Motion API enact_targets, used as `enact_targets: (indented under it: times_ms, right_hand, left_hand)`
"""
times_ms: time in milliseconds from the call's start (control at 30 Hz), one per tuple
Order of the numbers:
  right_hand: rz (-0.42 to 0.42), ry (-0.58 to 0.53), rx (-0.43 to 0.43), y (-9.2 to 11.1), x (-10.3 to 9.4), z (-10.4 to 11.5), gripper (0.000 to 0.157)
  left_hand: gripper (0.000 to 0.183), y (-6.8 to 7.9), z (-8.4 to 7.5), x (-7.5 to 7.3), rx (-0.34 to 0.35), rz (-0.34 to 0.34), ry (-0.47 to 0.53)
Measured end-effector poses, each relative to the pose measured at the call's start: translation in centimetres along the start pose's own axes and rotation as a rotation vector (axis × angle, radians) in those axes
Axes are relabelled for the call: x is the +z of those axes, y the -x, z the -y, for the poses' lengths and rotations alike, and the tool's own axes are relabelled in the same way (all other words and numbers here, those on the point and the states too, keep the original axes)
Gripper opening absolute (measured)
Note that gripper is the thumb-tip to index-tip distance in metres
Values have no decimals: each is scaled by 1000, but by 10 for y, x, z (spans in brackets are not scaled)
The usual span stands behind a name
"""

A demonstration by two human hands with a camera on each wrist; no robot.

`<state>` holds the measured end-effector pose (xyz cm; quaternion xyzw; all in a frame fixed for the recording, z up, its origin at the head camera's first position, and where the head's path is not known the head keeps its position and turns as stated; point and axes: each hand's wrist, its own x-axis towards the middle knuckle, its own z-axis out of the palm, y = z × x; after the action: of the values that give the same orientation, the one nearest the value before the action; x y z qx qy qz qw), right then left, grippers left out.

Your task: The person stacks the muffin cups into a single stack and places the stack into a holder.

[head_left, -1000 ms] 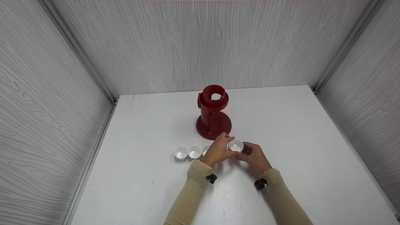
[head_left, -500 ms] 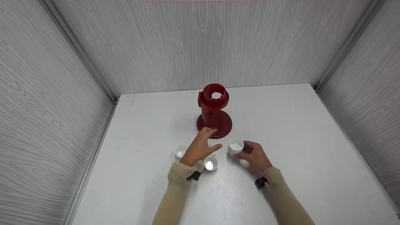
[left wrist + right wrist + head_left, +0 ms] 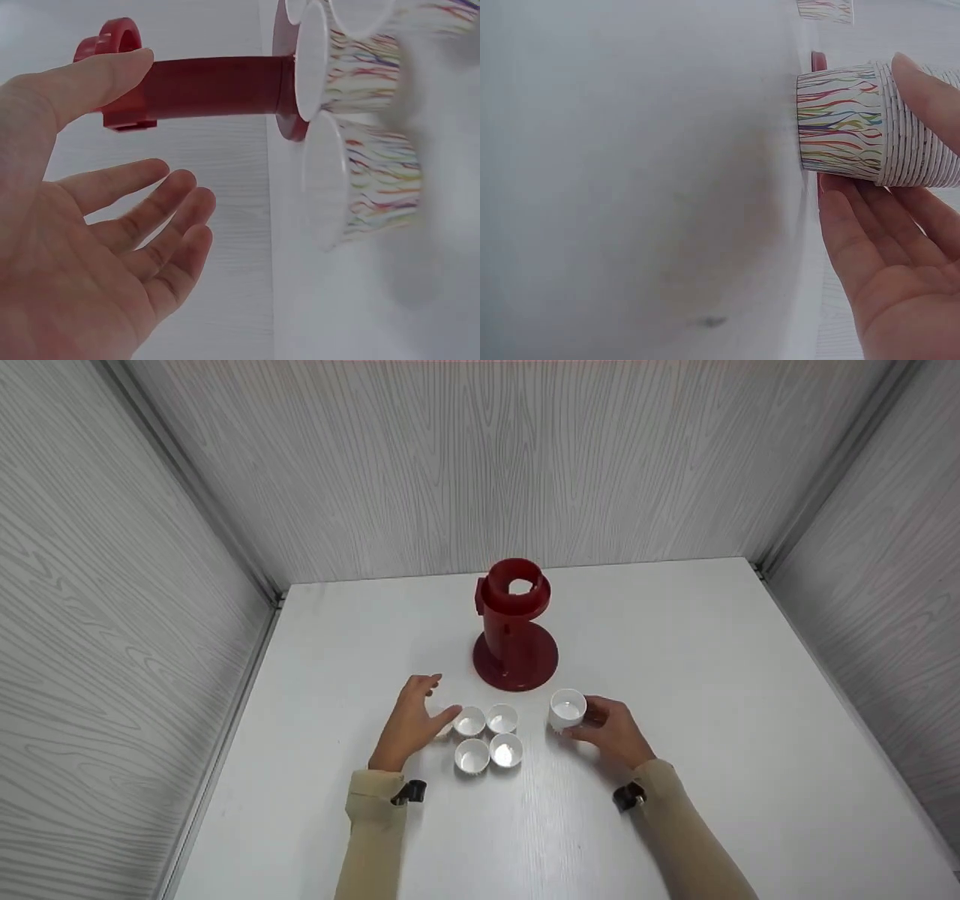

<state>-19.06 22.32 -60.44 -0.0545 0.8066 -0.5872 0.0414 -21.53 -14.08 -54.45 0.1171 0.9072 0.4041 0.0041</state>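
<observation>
My right hand [image 3: 616, 733] holds a stack of paper cups [image 3: 568, 711], upright, open ends up. In the right wrist view, thumb and fingers lie on either side of the stacked rims, and the lowest cup [image 3: 840, 124] shows coloured wavy lines. My left hand [image 3: 407, 725] has nothing in its grasp, its thumb and fingers spread apart. It hovers beside the leftmost of several single cups [image 3: 470, 723], partly covering that one in the head view. In the left wrist view, a patterned cup [image 3: 382, 180] stands to the side of the relaxed fingers.
Behind the cups stands a dark red stand [image 3: 507, 641] with a round base and a ring-shaped holder on top. The single cups are grouped in two rows on the white table [image 3: 675, 660]. Grey wood-grain panels [image 3: 480, 472] enclose the table at the back and sides.
My left hand has come away from the stack and moved left across the single cups, its fingers spreading. My right hand keeps holding the stack in nearly the same place.
</observation>
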Motion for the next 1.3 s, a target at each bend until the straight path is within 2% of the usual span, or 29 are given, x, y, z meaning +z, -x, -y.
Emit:
enact_targets:
  times_ms: [200, 367, 567, 867, 1300]
  right_hand:
    - [1, 6, -8, 0, 0, 1, 60]
    - [-1, 12, -4, 1, 1, 3, 61]
    - [0, 3, -5, 2, 0, 3, 62]
    - [-3, -2, 7, 0, 0, 2, 62]
    - [-4, -18, 17, 0, 2, 4, 62]
  left_hand:
    - [67, 8, 21, 2, -64, -15, -23]
    - [70, 12, 31, 8, -121, 3, -54]
    - [74, 12, 34, 14, -148, 22, -88]
    - [71, 14, 36, 21, -149, 7, -42]
    - [63, 13, 42, 16, -215, 3, -45]
